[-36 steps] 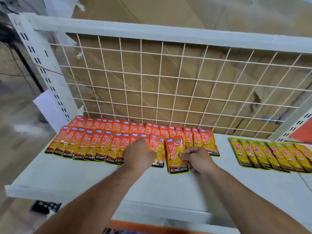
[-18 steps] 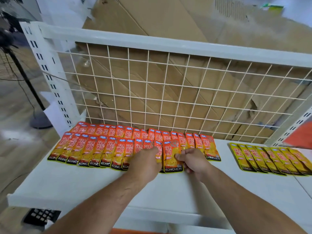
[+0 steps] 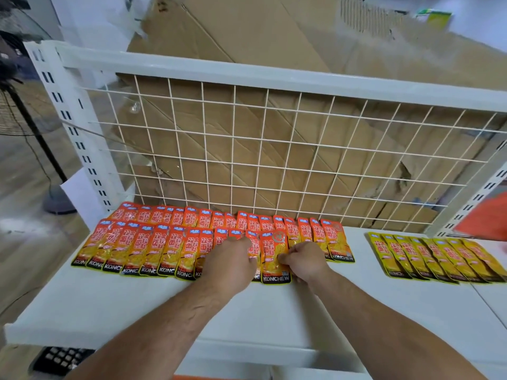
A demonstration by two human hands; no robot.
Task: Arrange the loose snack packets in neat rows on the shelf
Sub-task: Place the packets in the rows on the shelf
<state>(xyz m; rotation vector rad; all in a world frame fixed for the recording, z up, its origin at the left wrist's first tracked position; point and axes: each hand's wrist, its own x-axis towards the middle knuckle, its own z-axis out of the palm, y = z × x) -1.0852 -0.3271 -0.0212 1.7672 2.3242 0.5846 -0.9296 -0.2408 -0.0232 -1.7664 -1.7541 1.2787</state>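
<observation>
White metal shelf (image 3: 356,297) with a wire grid back (image 3: 274,149), and flattened cardboard (image 3: 247,31) behind it. Item one: orange snack packets in two overlapping rows at left-centre of the frame, back row (image 3: 192,216) against the grid, front row (image 3: 137,248) just below it. The lower bands read KONCHEW; the red panels carry Chinese characters I cannot make out. Item two: yellow packets (image 3: 433,256), one overlapping row at the right edge, band lettering mostly covered. Item three: end packet (image 3: 274,256) of the front row, lying on top at centre, KONCHEW fully readable. My left hand (image 3: 230,261) lies on the front row just left of it, fingers straight and together, pressing down. My right hand (image 3: 304,259) curls at its right edge, thumb and forefinger pinching it. Room to move: white shelf shows between the orange and yellow groups and along the front edge under my forearms. Fan stand (image 3: 33,133) at upper left; black keyboard (image 3: 60,357) at lower left.
</observation>
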